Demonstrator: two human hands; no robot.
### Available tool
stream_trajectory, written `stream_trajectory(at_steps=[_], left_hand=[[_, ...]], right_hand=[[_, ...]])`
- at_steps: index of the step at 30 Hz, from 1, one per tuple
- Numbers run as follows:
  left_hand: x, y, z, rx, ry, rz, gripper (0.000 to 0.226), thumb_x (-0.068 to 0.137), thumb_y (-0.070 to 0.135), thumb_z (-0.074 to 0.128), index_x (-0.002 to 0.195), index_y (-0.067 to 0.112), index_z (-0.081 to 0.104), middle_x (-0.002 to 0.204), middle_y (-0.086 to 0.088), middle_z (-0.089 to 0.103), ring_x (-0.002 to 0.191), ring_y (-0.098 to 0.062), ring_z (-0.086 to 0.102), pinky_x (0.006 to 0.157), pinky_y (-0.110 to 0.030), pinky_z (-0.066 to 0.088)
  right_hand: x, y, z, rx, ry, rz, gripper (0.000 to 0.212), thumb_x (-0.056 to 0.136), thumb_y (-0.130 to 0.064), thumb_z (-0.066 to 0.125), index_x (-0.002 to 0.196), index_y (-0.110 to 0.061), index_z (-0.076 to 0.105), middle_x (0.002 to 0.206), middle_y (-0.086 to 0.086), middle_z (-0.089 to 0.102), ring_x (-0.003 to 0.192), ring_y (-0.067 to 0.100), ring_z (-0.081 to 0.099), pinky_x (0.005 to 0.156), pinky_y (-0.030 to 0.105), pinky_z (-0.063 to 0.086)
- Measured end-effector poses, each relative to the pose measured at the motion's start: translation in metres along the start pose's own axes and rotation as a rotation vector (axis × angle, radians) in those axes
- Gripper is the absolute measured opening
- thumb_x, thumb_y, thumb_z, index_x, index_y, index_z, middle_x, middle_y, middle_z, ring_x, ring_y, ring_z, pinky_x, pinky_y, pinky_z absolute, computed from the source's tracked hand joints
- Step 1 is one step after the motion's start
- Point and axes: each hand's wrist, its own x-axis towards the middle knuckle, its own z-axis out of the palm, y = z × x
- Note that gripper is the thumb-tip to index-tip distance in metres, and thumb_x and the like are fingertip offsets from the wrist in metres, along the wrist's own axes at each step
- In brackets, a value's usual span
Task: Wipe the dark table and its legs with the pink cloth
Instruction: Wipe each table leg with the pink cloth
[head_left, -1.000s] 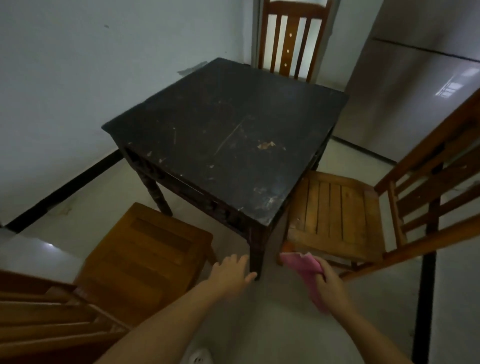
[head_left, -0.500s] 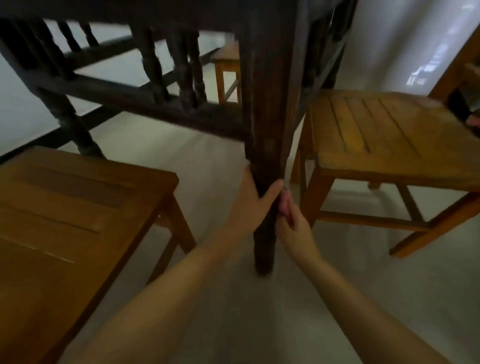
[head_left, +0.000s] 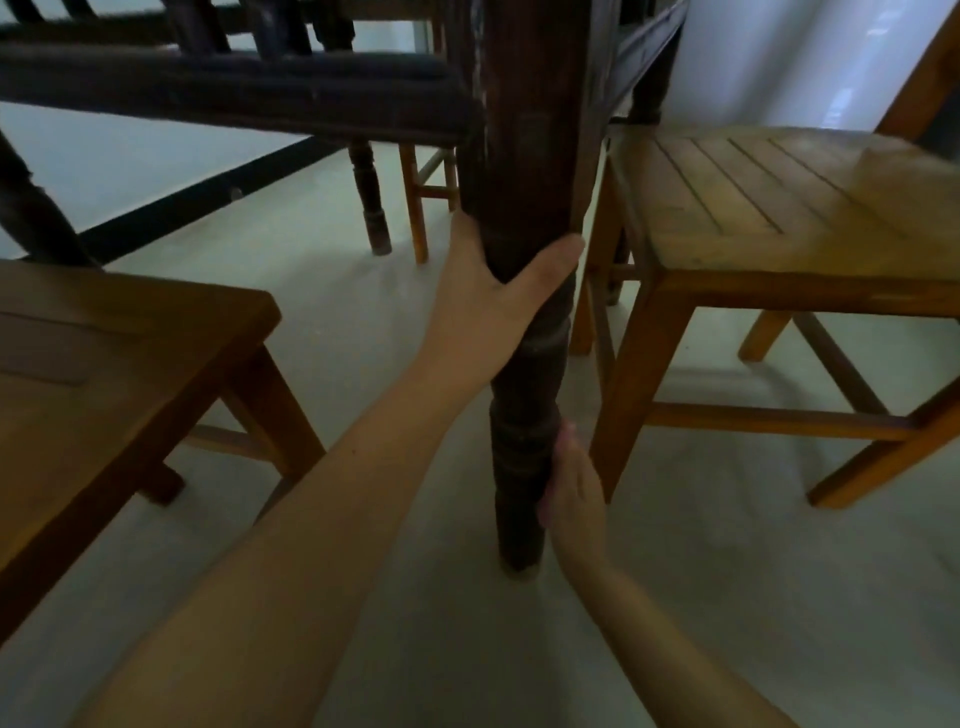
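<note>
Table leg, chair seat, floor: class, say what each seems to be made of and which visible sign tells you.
Table leg: probably wood under a dark, worn stain; turned rings and a scuffed edge show.
Chair seat: wood, orange-brown with a slight sheen; separate slats and grain are visible.
Floor: smooth, pale and hard, perhaps tile or concrete; the blur leaves it open.

Both forearms are bare to the frame edge, sleeveless; the left hand (head_left: 488, 296) and right hand (head_left: 574, 488) wear no gloves, rings or watch.
</note>
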Motion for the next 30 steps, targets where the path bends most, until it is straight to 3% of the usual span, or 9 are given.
stream_trajectory(at_steps=[4,8,12,17,20,23,25,28,30], left_hand=[[0.000,-0.007,0.002,0.000,0.043,0.039,0.071,0.079,0.038,0.065,0.137,0.020,0.026,0.115,0.018,0.045,0.096,0.008,0.045,0.078,-0.005,0.038],[0.002,-0.008,-0.002,-0.008,-0.019,0.029,0.065,0.080,0.032,0.066,0.132,0.021,0.029,0.101,0.026,0.044,0.084,0.019,0.048,0.074,0.000,0.041],[0.001,-0.008,-0.001,-0.011,-0.020,0.033,0.056,0.081,0.028,0.065,0.126,0.025,0.031,0.100,0.024,0.045,0.081,0.019,0.050,0.069,0.002,0.041],[0.001,-0.007,0.002,-0.008,0.029,0.049,0.064,0.082,0.029,0.064,0.134,0.015,0.030,0.100,0.024,0.044,0.082,0.019,0.048,0.069,0.002,0.040],[0.001,-0.008,0.000,-0.015,-0.009,0.041,0.063,0.082,0.027,0.064,0.133,0.018,0.029,0.099,0.025,0.044,0.079,0.024,0.048,0.069,0.002,0.040],[0.000,-0.007,0.001,0.010,0.014,0.035,0.067,0.081,0.034,0.064,0.134,0.019,0.028,0.110,0.019,0.046,0.096,0.008,0.048,0.078,-0.004,0.041],[0.000,-0.005,0.001,0.021,0.029,0.043,0.070,0.081,0.035,0.065,0.136,0.016,0.026,0.118,0.011,0.046,0.105,-0.003,0.047,0.085,-0.011,0.040],[-0.001,-0.002,-0.001,0.017,-0.001,0.026,0.069,0.082,0.032,0.064,0.136,0.015,0.025,0.112,0.015,0.044,0.098,0.003,0.045,0.078,-0.005,0.038],[-0.001,0.000,-0.002,0.020,-0.025,0.014,0.071,0.082,0.032,0.064,0.137,0.015,0.023,0.124,0.008,0.045,0.107,-0.003,0.044,0.078,-0.005,0.037]], right_hand=[[-0.007,0.055,-0.009,-0.028,0.023,0.345,0.039,0.103,-0.023,0.024,0.133,-0.012,0.045,0.140,0.013,0.045,0.128,0.026,0.043,0.105,0.038,0.032],[0.003,0.043,-0.007,-0.104,0.004,0.474,0.039,0.102,-0.031,0.027,0.130,-0.016,0.049,0.134,0.009,0.051,0.114,0.021,0.050,0.092,0.037,0.043],[0.024,-0.049,0.003,0.113,0.001,0.043,0.029,0.098,-0.042,0.037,0.099,-0.036,0.066,0.107,-0.003,0.068,0.103,0.012,0.064,0.092,0.040,0.049],[0.011,-0.098,0.011,0.172,0.028,-0.340,0.032,0.102,-0.033,0.028,0.115,-0.028,0.057,0.110,-0.011,0.065,0.107,-0.001,0.059,0.091,0.020,0.049],[0.006,-0.014,0.006,-0.031,0.108,-0.083,0.033,0.101,-0.032,0.029,0.120,-0.025,0.055,0.116,-0.005,0.062,0.109,0.007,0.058,0.092,0.023,0.046],[0.009,0.058,-0.008,-0.124,0.107,0.375,0.037,0.099,-0.036,0.033,0.121,-0.017,0.056,0.124,0.010,0.057,0.112,0.025,0.055,0.101,0.042,0.042],[0.011,0.070,-0.011,-0.117,0.103,0.479,0.031,0.101,-0.027,0.035,0.126,-0.019,0.052,0.128,0.005,0.055,0.119,0.023,0.050,0.102,0.039,0.040],[-0.002,0.029,0.003,0.065,0.132,0.196,0.025,0.101,-0.019,0.037,0.118,-0.022,0.056,0.108,-0.005,0.061,0.108,0.017,0.056,0.076,0.021,0.048],[-0.016,-0.019,0.007,0.114,0.163,-0.199,0.029,0.102,-0.022,0.033,0.121,-0.025,0.055,0.113,-0.006,0.060,0.107,0.011,0.058,0.078,0.017,0.049]])
